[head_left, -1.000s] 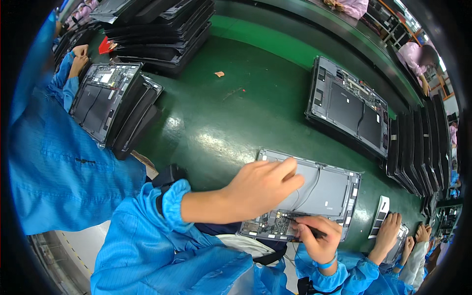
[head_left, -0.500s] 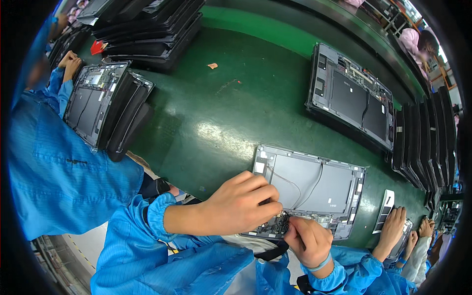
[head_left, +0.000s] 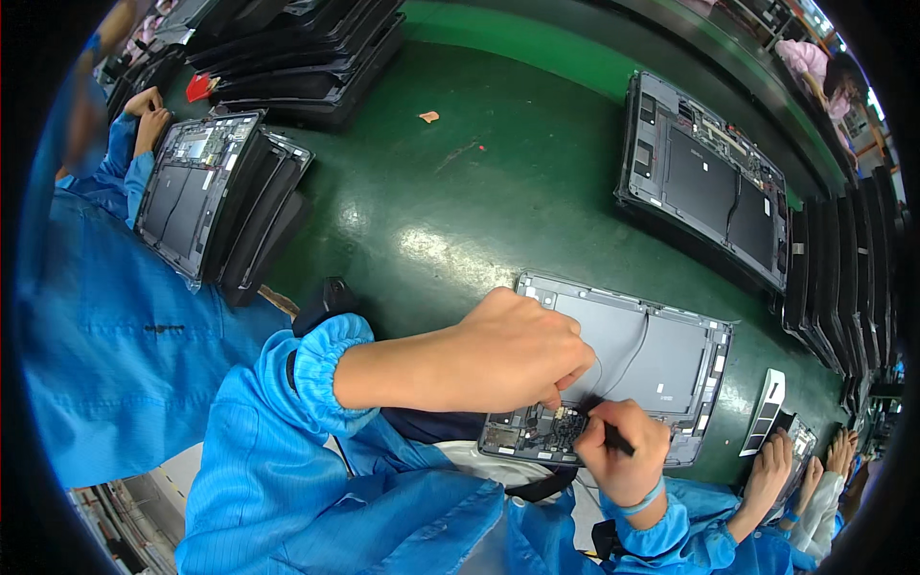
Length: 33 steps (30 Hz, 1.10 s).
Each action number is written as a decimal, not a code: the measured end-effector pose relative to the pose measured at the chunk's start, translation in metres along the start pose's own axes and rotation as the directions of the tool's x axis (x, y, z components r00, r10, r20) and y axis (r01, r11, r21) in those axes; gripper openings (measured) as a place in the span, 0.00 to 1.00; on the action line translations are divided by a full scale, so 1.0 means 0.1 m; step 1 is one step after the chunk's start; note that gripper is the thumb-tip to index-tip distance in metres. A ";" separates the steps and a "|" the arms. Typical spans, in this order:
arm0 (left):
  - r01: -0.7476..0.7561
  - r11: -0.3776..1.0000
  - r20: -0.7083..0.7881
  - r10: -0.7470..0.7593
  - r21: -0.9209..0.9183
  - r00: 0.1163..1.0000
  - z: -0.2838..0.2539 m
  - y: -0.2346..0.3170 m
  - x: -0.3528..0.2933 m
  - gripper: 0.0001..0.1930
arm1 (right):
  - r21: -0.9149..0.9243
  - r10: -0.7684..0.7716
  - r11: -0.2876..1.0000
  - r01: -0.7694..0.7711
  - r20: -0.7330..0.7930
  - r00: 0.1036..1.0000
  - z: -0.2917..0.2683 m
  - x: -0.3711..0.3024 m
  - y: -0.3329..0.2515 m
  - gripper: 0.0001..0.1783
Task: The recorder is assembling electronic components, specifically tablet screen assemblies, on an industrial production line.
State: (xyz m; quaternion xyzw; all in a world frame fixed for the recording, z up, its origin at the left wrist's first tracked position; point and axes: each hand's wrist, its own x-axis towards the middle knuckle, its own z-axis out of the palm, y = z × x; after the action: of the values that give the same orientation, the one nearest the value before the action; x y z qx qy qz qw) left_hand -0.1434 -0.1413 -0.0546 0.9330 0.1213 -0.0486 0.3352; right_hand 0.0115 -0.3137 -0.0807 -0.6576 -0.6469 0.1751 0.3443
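Observation:
An opened tablet-like device (head_left: 661, 364) lies in front of me, its grey inner side up, with a thin dark cable curving over the large flat panels. A circuit board (head_left: 537, 433) runs along its near edge. My left hand (head_left: 522, 350) reaches over the left part, fingers closed and pointing down at the board; what they hold, if anything, is hidden. Beside it, my right hand (head_left: 628, 450) is closed around a slim black tool, its dark end (head_left: 620, 440) showing between the fingers. I cannot make out its kind. Both hands are close together over the board.
Another opened device (head_left: 704, 182) lies at the back right, beside a row of upright black casings (head_left: 834, 287). Stacked casings (head_left: 297, 67) stand at the back left. Co-workers' hands work at left (head_left: 149, 120) and right (head_left: 770, 474). A white card (head_left: 765, 412) lies at right.
My left hand has moved slightly right and up, its fingers now pointing down at the board. My right hand has turned, and the black tool now shows in it. The whole view has shifted slightly.

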 end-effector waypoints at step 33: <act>-0.259 0.911 -0.430 0.383 0.320 0.818 0.50 -0.42 -0.71 0.14 | 0.055 0.097 0.994 -0.098 0.033 0.995 -0.01 0.02 -0.05 0.10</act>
State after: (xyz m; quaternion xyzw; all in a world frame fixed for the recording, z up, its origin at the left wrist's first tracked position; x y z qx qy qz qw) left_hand -0.2231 -0.1556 -0.1064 0.9563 0.0338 0.2289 0.1789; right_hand 0.0086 -0.3123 -0.0765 -0.6756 -0.6139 0.2199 0.3441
